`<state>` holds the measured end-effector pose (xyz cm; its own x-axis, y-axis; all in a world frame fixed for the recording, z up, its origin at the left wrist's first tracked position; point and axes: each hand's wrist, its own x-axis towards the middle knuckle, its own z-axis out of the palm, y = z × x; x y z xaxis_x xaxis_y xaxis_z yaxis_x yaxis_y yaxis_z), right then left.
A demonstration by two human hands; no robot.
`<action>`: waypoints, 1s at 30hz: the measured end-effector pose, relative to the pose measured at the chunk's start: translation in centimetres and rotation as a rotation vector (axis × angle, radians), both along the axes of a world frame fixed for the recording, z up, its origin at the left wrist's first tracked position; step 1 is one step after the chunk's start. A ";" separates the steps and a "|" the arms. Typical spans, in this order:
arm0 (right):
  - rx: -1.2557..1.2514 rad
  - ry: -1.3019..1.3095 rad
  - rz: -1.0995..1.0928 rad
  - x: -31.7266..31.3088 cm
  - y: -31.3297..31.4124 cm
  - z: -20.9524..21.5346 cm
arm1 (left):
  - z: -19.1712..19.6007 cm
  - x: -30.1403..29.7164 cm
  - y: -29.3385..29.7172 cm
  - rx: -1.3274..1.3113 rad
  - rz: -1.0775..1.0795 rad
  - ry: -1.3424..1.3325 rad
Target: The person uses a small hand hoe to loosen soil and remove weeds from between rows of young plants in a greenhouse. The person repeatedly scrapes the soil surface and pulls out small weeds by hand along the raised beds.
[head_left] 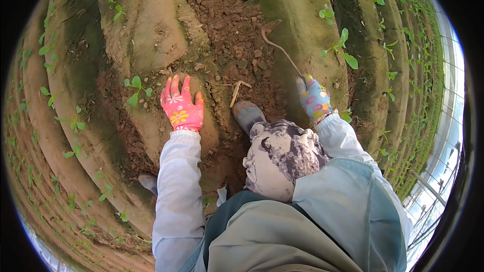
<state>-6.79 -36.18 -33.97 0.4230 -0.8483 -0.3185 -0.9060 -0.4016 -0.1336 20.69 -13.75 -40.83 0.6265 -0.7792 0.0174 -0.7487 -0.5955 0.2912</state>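
Note:
My left hand (181, 105), in a pink flowered glove, lies flat on the brown soil with its fingers apart and nothing in it. A small green seedling (135, 90) grows just to its left. My right hand (315, 99), in a blue flowered glove, is closed around a hand hoe; the handle is hidden in the grip. From the fist, the hoe's thin curved shaft (284, 53) runs forward and left. Its small blade (270, 26) rests by the loose, crumbled soil (232, 25) of the furrow.
My boot (248, 116) stands in the furrow, with a dry bent stalk (237, 92) before its toe. A patterned cloth-covered knee (282, 158) rises between my arms. Seedlings (345, 50) grow along the ridge to the right. A wire-mesh wall (451, 85) lines the far right.

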 end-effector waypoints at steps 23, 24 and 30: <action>0.390 0.095 -0.092 -2.3 3.4 -1.4 | -0.1 -0.1 0.1 -0.001 0.014 0.007; 0.354 0.072 -0.099 -2.2 3.3 -1.4 | -0.2 -0.1 0.0 0.005 0.015 0.007; 0.262 -0.006 -0.163 -1.4 2.2 -1.5 | -0.2 -0.1 0.1 0.001 0.009 0.004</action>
